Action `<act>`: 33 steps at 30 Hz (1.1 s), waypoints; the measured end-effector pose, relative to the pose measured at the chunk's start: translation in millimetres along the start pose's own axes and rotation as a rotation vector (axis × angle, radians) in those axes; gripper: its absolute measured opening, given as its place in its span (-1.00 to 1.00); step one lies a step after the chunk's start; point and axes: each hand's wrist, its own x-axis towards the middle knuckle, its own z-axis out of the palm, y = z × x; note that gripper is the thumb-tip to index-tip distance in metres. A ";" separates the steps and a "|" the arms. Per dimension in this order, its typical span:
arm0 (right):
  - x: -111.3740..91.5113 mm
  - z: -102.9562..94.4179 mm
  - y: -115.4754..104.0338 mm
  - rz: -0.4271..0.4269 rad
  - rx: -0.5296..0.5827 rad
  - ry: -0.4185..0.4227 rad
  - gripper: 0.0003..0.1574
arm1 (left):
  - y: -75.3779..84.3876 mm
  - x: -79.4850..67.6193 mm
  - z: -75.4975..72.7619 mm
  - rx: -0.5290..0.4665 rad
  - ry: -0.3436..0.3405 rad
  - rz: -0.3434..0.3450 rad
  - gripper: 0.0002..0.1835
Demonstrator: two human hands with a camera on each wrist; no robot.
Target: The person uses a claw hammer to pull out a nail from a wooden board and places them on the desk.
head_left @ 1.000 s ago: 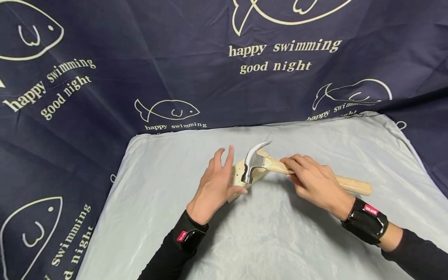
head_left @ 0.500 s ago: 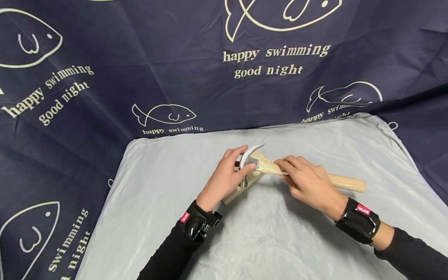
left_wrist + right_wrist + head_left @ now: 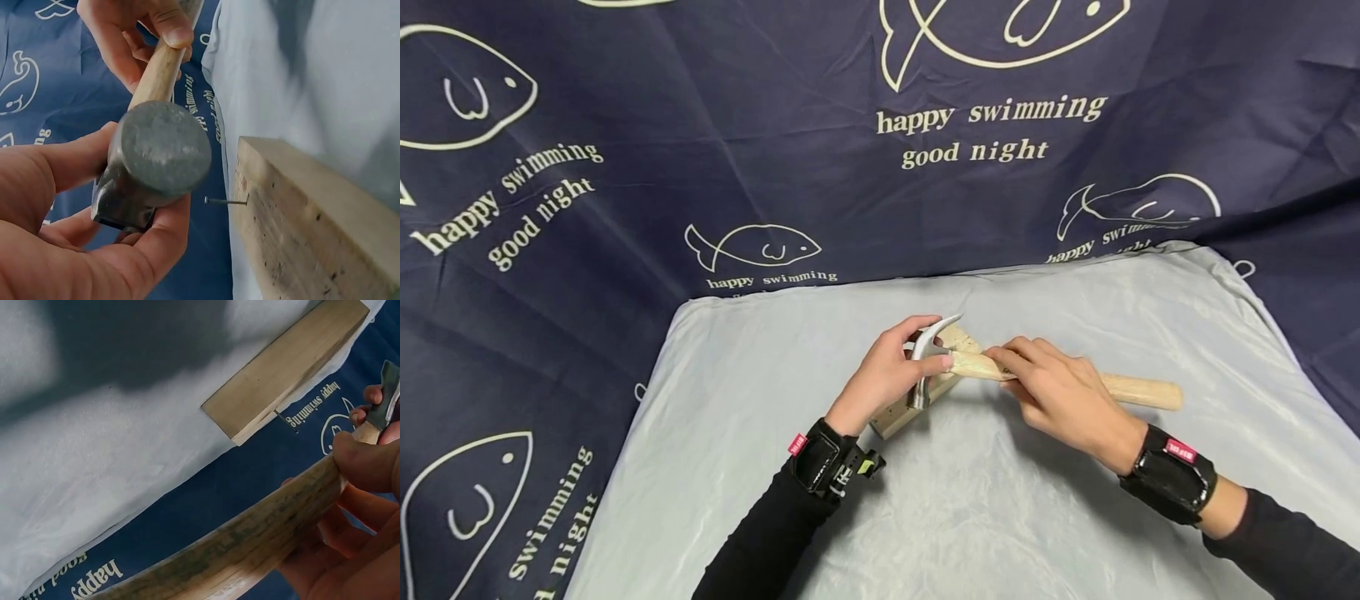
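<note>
A claw hammer [image 3: 1142, 390] with a wooden handle and steel head is held by both hands above a wood block [image 3: 895, 414]. My left hand [image 3: 887, 371] grips the hammer head, its thumb at the neck. In the left wrist view the round striking face [image 3: 165, 147] points at the camera, fingers wrapped about the head. My right hand [image 3: 1063, 392] pinches the handle around its middle. A nail [image 3: 225, 201] sticks out of the block's holed face, apart from the hammer. The nail [image 3: 286, 420] also shows in the right wrist view.
A pale grey-blue cloth [image 3: 985, 517] covers the table under the block. Behind and to the left hangs a dark blue curtain [image 3: 820, 167] with white fish prints and lettering. Each wrist wears a black strap [image 3: 1168, 475].
My left hand has moved right from beside the block and taken hold of the hammer head. The hammer head has turned and sunk slightly; my right hand keeps its grip on the handle.
</note>
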 end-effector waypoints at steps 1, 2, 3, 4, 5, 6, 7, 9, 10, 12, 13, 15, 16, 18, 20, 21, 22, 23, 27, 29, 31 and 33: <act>0.0 -0.2 -0.2 0.000 0.001 -0.003 -0.47 | -0.3 0.2 0.1 -0.011 -0.003 -0.003 -0.34; 0.0 -0.4 -0.3 0.000 0.002 -0.006 -0.47 | -0.2 -0.1 0.4 -0.024 -0.003 -0.008 -0.35; 0.1 -0.6 -0.5 0.000 0.004 -0.010 -0.48 | -0.3 -0.3 0.6 -0.032 -0.001 -0.011 -0.35; 0.4 -0.9 -0.8 0.001 0.006 -0.012 -0.48 | -0.2 -0.3 0.8 -0.041 0.003 -0.013 -0.36; 0.8 -1.2 -0.9 0.002 0.008 -0.014 -0.48 | -0.4 -0.2 1.0 -0.052 0.008 -0.015 -0.37; 1.3 -1.5 -1.1 0.003 0.011 -0.016 -0.48 | -0.7 -0.2 1.4 -0.058 0.015 -0.016 -0.38; 1.7 -1.8 -1.1 0.003 0.015 -0.018 -0.48 | -1.0 -0.3 1.7 -0.058 0.023 -0.016 -0.39; 2.9 -2.1 -1.0 0.005 0.023 -0.026 -0.48 | -2.3 -0.3 2.9 -0.054 0.036 -0.014 -0.39; 3.4 -1.9 -0.7 0.006 0.026 -0.030 -0.47 | -3.1 -0.3 3.6 -0.052 0.039 -0.013 -0.40; 3.8 -1.7 -0.3 0.009 0.031 -0.043 -0.47 | -5.8 -0.3 5.2 -0.048 0.045 -0.013 -0.40; 3.8 -1.4 0.0 0.011 0.034 -0.049 -0.47 | -7.3 -0.2 6.0 -0.052 0.047 -0.012 -0.40; 3.7 -0.5 0.8 0.018 0.039 -0.057 -0.47 | -10.1 -0.2 7.5 -0.065 0.053 -0.012 -0.40; 3.6 0.1 1.2 0.023 0.039 -0.059 -0.46 | -11.7 0.0 8.1 -0.068 0.057 -0.012 -0.40; 3.3 1.0 2.0 0.032 0.040 -0.060 -0.46 | -13.6 -0.1 9.2 -0.067 0.071 -0.013 -0.39; 3.4 2.5 3.1 0.036 0.039 -0.058 -0.46 | -14.3 -0.5 10.1 -0.060 0.080 -0.019 -0.37; 3.6 3.2 3.7 0.036 0.039 -0.058 -0.46 | -14.5 -0.7 10.5 -0.061 0.084 -0.023 -0.36; 3.6 3.9 4.4 0.036 0.037 -0.057 -0.46 | -14.7 -0.9 10.7 -0.062 0.085 -0.027 -0.36; 3.6 4.2 4.8 0.036 0.036 -0.057 -0.46 | -14.6 -1.3 11.0 -0.067 0.087 -0.030 -0.35; 3.9 5.2 6.8 0.033 0.034 -0.059 -0.46 | -16.3 -1.9 11.3 -0.101 0.094 -0.028 -0.36; 4.5 4.9 7.2 0.032 0.042 -0.062 -0.45 | -17.5 -2.0 11.3 -0.124 0.103 -0.028 -0.36; 5.8 4.7 8.2 0.028 0.055 -0.065 -0.45 | -18.8 -2.0 11.3 -0.149 0.111 -0.029 -0.36; 7.3 4.1 9.2 0.025 0.066 -0.066 -0.45 | -20.0 -1.7 11.2 -0.185 0.118 -0.027 -0.36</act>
